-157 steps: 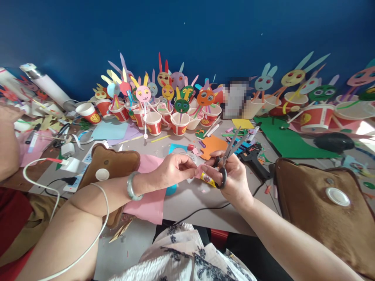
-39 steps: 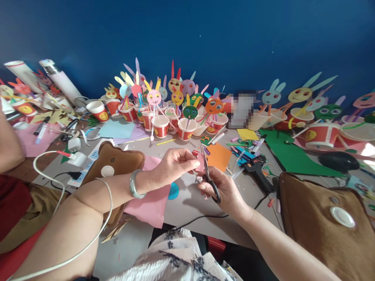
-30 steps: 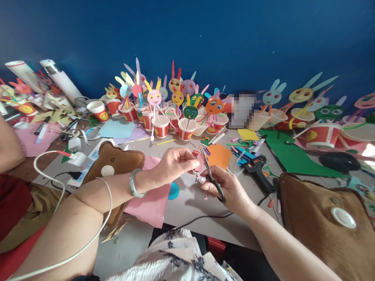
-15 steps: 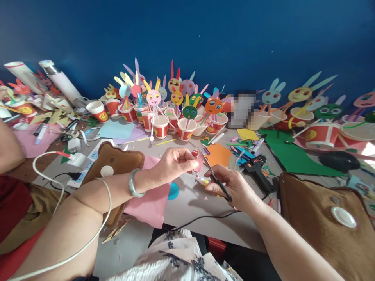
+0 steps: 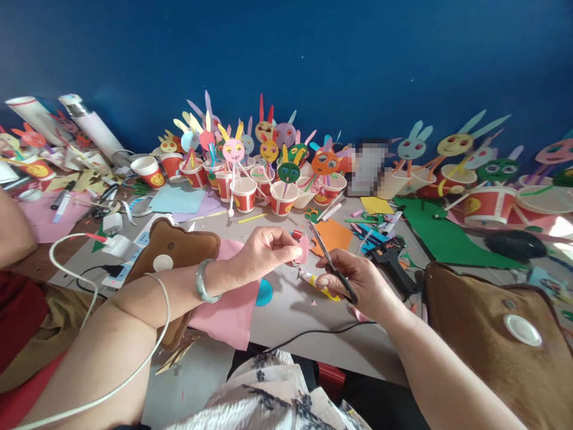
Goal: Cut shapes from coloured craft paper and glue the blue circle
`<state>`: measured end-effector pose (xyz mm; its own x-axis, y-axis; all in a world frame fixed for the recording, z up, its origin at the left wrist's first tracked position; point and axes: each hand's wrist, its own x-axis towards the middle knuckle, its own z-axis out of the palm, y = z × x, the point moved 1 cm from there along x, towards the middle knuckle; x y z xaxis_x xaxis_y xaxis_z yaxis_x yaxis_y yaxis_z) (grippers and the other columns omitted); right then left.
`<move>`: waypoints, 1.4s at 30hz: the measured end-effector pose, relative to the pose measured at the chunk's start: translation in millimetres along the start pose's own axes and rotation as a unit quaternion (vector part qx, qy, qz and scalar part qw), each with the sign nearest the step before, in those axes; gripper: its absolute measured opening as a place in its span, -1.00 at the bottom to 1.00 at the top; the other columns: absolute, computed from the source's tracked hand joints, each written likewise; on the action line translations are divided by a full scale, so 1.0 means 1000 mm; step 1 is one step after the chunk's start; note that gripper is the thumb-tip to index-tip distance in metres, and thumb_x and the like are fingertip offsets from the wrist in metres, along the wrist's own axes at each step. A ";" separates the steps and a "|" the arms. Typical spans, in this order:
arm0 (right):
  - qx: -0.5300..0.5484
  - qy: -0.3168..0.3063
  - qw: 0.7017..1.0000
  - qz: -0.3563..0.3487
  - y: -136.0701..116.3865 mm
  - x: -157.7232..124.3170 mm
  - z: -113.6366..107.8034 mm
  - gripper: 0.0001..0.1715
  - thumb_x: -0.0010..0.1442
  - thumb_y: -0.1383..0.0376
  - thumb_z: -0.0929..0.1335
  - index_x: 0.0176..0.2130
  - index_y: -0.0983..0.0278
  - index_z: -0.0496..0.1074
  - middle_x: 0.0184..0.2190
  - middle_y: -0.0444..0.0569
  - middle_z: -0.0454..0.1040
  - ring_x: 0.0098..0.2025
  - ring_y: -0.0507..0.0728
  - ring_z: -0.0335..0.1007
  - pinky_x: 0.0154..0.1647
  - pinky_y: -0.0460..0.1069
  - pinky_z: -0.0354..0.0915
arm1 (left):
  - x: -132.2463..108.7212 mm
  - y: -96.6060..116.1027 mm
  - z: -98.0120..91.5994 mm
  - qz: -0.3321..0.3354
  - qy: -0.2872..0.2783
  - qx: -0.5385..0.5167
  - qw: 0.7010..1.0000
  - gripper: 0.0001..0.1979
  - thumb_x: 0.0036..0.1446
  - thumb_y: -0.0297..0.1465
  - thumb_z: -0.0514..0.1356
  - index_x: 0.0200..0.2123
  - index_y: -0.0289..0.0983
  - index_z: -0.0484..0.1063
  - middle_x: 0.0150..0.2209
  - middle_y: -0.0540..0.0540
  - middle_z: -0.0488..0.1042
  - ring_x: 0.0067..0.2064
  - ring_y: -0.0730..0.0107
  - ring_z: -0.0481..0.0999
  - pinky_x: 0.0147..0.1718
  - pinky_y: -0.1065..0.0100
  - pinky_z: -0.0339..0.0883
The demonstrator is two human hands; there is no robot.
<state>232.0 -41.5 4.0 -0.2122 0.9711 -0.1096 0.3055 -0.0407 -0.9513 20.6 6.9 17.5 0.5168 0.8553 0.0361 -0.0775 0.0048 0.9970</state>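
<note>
Between thumb and fingers, my left hand pinches a small piece of pink paper above the table. My right hand is closed on a pair of scissors, whose blades point up and to the left. The blades stand just right of the pink paper, with a small gap between them. Beneath the hands lies a yellow and white tube. A blue paper disc and a larger pink sheet lie near my left wrist. Small pink scraps are on the table.
Paper cups with rabbit-faced paper figures line the back by the blue wall. A hot glue gun lies right of my right hand. Brown plush pads flank both arms. A white cable crosses my left forearm. Another person's arm is far left.
The scissors have moved slightly right, away from the pink paper. The paper has turned and shows a rounder edge. A pink scrap now shows below my right hand.
</note>
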 end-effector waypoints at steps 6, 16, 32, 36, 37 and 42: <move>0.051 0.113 0.992 0.006 -0.001 0.002 0.000 -0.37 -0.05 -0.18 0.54 -0.28 0.24 0.39 -0.63 -0.16 0.44 -0.63 0.02 0.31 -0.65 -0.10 0.21 | 0.002 -0.001 -0.001 -0.007 0.000 -0.016 1.000 -0.81 0.11 -0.36 0.27 -0.48 -0.34 0.45 -0.46 -0.06 0.51 -0.39 0.49 0.48 -0.33 0.41 0.38; 0.148 0.097 0.984 -0.022 0.003 0.001 0.013 -0.36 -0.09 0.03 0.62 -0.15 0.21 0.35 -0.39 -0.08 0.61 -0.45 0.11 0.55 -0.47 -0.05 0.42 | 0.000 -0.015 0.005 -0.043 -0.029 0.064 0.997 -0.85 0.09 -0.39 0.26 -0.49 -0.33 0.43 -0.44 -0.10 0.54 -0.38 0.43 0.51 -0.35 0.40 0.39; 0.199 0.100 0.974 -0.030 0.008 0.002 0.025 -0.46 -0.01 0.08 0.57 -0.16 0.19 0.32 -0.48 -0.18 0.51 -0.52 0.03 0.41 -0.50 -0.07 0.31 | -0.002 -0.016 0.013 -0.098 -0.065 0.048 0.992 -0.86 0.06 -0.44 0.27 -0.51 -0.34 0.41 -0.49 -0.09 0.53 -0.43 0.47 0.47 -0.41 0.42 0.35; 0.201 0.101 0.974 -0.033 0.008 0.001 0.023 -0.52 0.02 0.13 0.53 -0.16 0.19 0.32 -0.48 -0.17 0.50 -0.52 0.05 0.40 -0.51 -0.06 0.29 | -0.001 -0.016 0.010 -0.085 -0.058 0.042 0.994 -0.89 0.04 -0.46 0.26 -0.51 -0.34 0.43 -0.49 -0.07 0.53 -0.43 0.50 0.46 -0.39 0.43 0.36; 0.200 0.108 0.973 -0.035 0.008 0.001 0.022 -0.54 0.02 0.14 0.52 -0.16 0.19 0.32 -0.48 -0.16 0.51 -0.50 0.06 0.41 -0.49 -0.06 0.31 | -0.001 -0.016 0.009 -0.082 -0.055 0.035 0.995 -0.89 0.04 -0.46 0.26 -0.51 -0.34 0.44 -0.49 -0.06 0.52 -0.43 0.51 0.46 -0.38 0.44 0.37; 0.207 0.114 0.971 -0.032 0.008 0.002 0.021 -0.54 0.01 0.16 0.54 -0.18 0.19 0.32 -0.47 -0.17 0.53 -0.48 0.06 0.45 -0.43 -0.04 0.36 | 0.000 -0.013 0.009 -0.087 -0.045 0.013 0.995 -0.88 0.04 -0.45 0.27 -0.52 -0.33 0.45 -0.52 -0.03 0.51 -0.46 0.51 0.46 -0.40 0.43 0.38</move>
<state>214.6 -44.9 -9.9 0.0071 0.9997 -0.0240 -0.1115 -0.0230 -0.9935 29.9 2.3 5.2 0.5949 0.7929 -0.1315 0.0414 0.1332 0.9902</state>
